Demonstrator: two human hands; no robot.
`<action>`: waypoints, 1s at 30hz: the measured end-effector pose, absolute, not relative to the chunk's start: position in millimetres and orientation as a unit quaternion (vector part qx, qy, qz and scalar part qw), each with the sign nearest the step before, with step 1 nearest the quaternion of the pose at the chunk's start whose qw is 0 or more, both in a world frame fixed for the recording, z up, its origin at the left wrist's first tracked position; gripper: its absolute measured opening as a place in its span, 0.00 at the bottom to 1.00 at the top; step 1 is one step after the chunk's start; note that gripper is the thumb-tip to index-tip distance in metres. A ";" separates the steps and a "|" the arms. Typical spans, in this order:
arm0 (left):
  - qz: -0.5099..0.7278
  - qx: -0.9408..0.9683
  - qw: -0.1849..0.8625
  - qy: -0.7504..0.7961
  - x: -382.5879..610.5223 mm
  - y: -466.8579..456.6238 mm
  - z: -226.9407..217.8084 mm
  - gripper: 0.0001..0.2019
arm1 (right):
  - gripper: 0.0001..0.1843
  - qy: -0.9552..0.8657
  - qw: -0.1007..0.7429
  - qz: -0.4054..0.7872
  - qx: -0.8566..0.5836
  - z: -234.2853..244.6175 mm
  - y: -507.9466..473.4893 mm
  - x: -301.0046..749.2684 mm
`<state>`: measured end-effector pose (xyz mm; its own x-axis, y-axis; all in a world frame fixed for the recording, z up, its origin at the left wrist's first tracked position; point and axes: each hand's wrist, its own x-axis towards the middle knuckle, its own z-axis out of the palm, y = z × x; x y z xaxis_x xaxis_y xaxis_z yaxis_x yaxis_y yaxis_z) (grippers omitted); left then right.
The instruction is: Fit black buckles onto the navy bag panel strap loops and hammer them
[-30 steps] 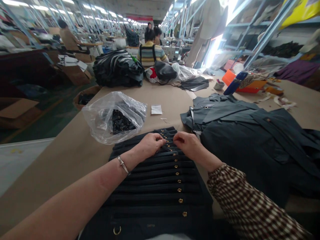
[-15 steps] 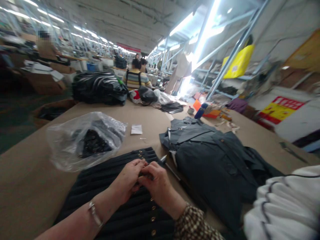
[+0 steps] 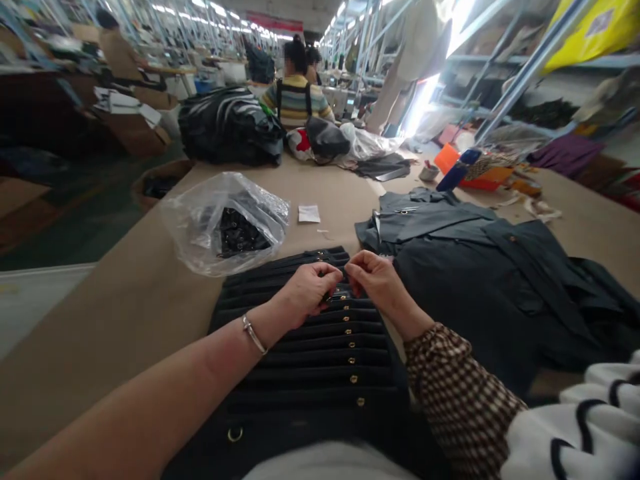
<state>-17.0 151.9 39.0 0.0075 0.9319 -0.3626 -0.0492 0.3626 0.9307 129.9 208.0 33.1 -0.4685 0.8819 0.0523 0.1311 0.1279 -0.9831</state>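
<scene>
Pinching one dark strap at the far end of the stacked black straps point(image 3: 310, 347), the left hand point(image 3: 307, 293) and right hand point(image 3: 375, 280) meet at the table's point(image 3: 125, 313) near edge. Beyond lie a clear plastic bag point(image 3: 225, 223) and a grey jacket point(image 3: 475, 267).

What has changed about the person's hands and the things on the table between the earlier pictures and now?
Both hands, left hand and right hand, have lifted slightly, fingers pinched together over the black straps. The plastic bag and grey garment lie as before.

Matt black cloth straps point(image 3: 300, 347), shiny brass studs point(image 3: 351, 344); glossy clear plastic bag point(image 3: 225, 223).
</scene>
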 end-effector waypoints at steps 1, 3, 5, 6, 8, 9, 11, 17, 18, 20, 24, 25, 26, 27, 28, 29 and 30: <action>0.391 0.411 0.576 0.588 -17.3 151.8 38.2 0.10 | 0.12 -0.655 0.344 0.552 -0.384 29.2 207.3 128.9; 0.346 0.465 0.532 0.617 -18.9 152.6 35.7 0.09 | 0.13 -0.644 0.328 0.567 -0.395 21.8 205.8 129.2; 0.307 0.506 0.497 0.634 -22.1 155.6 32.0 0.09 | 0.13 -0.662 0.299 0.555 -0.405 14.0 206.8 133.0; 0.290 0.522 0.487 0.638 -24.0 157.7 29.8 0.08 | 0.12 -0.683 0.283 0.536 -0.408 9.9 208.3 135.9; 0.258 0.555 0.465 0.639 -27.8 162.9 25.9 0.08 | 0.09 -0.729 0.252 0.485 -0.412 2.1 212.1 142.1; 0.239 0.576 0.451 0.639 -29.2 165.6 24.4 0.08 | 0.09 -0.749 0.235 0.460 -0.414 -1.2 213.7 144.8; 0.202 0.615 0.424 0.633 -30.5 171.0 23.5 0.07 | 0.08 -0.776 0.202 0.424 -0.421 -6.0 215.6 148.7; 0.120 0.680 0.364 0.625 -25.5 182.5 30.5 0.06 | 0.09 -0.782 0.180 0.394 -0.448 -12.1 216.6 152.3; 0.111 0.685 0.357 0.626 -24.7 183.7 31.4 0.06 | 0.09 -0.779 0.182 0.398 -0.449 -13.7 217.5 152.5; 0.095 0.692 0.344 0.627 -23.6 185.3 32.1 0.07 | 0.10 -0.775 0.183 0.408 -0.446 -17.7 219.9 152.5; 0.069 0.704 0.328 0.627 -21.5 185.8 32.2 0.07 | 0.07 -0.784 0.174 0.413 -0.429 -25.0 224.0 152.2; 0.064 0.706 0.325 0.626 -20.9 185.5 32.5 0.07 | 0.06 -0.787 0.175 0.411 -0.424 -25.6 224.2 152.2; 0.059 0.709 0.323 0.624 -20.4 185.1 33.0 0.08 | 0.06 -0.791 0.176 0.409 -0.420 -25.5 224.2 152.4; 0.055 0.711 0.321 0.623 -20.0 184.7 33.5 0.08 | 0.06 -0.793 0.177 0.407 -0.417 -24.9 223.9 152.6; 0.051 0.713 0.319 0.622 -19.7 184.3 34.0 0.08 | 0.06 -0.796 0.176 0.406 -0.413 -23.8 223.6 152.8; 0.048 0.715 0.318 0.620 -19.6 184.0 34.4 0.08 | 0.06 -0.799 0.174 0.404 -0.411 -22.7 223.3 152.9; 0.046 0.717 0.318 0.618 -19.7 183.7 34.6 0.08 | 0.06 -0.801 0.174 0.401 -0.408 -21.6 223.0 152.8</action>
<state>-19.7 183.7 34.6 0.2307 0.9166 -0.3265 0.8578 -0.0332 0.5129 152.8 223.0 -21.6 -0.6062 0.7939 -0.0486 0.5144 0.3447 -0.7852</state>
